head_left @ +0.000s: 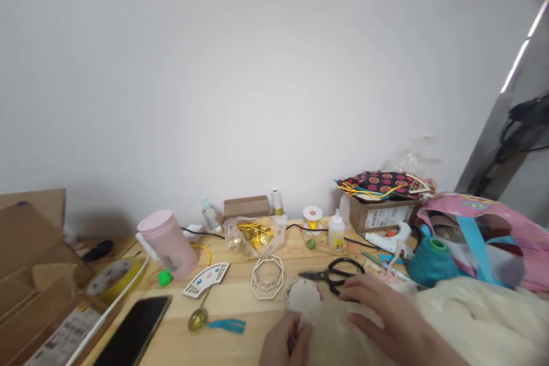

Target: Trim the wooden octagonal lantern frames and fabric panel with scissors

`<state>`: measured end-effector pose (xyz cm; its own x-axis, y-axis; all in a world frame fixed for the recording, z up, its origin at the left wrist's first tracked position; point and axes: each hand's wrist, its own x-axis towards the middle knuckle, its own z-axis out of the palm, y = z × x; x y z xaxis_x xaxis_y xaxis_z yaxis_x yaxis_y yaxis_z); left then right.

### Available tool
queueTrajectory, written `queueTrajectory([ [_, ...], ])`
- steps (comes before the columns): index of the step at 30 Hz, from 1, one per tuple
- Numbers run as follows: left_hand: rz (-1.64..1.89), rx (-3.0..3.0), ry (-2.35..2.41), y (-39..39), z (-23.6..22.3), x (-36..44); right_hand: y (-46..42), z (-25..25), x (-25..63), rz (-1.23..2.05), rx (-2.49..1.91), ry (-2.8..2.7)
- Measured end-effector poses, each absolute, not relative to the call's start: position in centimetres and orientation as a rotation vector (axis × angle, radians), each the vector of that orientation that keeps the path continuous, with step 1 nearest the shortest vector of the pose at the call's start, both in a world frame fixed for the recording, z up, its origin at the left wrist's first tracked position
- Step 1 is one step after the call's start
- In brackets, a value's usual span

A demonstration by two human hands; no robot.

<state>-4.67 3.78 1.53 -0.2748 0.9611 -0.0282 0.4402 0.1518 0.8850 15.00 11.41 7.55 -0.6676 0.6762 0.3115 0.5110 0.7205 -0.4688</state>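
Note:
Low in the head view, my left hand [285,340] is closed, its fingertips pinched at the lower edge of a round white piece [304,297] with a dark patterned rim. My right hand [381,309] is open, fingers stretched out over a pale, see-through-looking sheet or bag [334,326]. Its fingertips lie close to the handles of black scissors [328,274], whose blades point left; whether they touch is hard to tell. Left of the white piece lies an octagonal wooden frame [267,278]. A gold bell-like ball [198,319] with a blue tassel [227,325] lies nearer me.
A phone [132,331], pink cup [169,243] and open cardboard box [43,274] stand left. Behind are a bag of gold pieces [255,237] and glue bottle [337,230]. Right are a teal thread cone [433,263], glue gun [392,242] and cream cloth [480,314].

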Motion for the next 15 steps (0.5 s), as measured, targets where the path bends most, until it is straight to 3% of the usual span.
queueTrajectory([
  [4,0.831,1.551,2.019,4.7,3.7,-6.6,11.8,6.0,11.1,0.586,-0.966,-2.616],
  [15,0.64,1.683,2.216,7.3,4.1,-8.2,14.5,4.5,10.0,0.501,-1.082,-2.612],
])
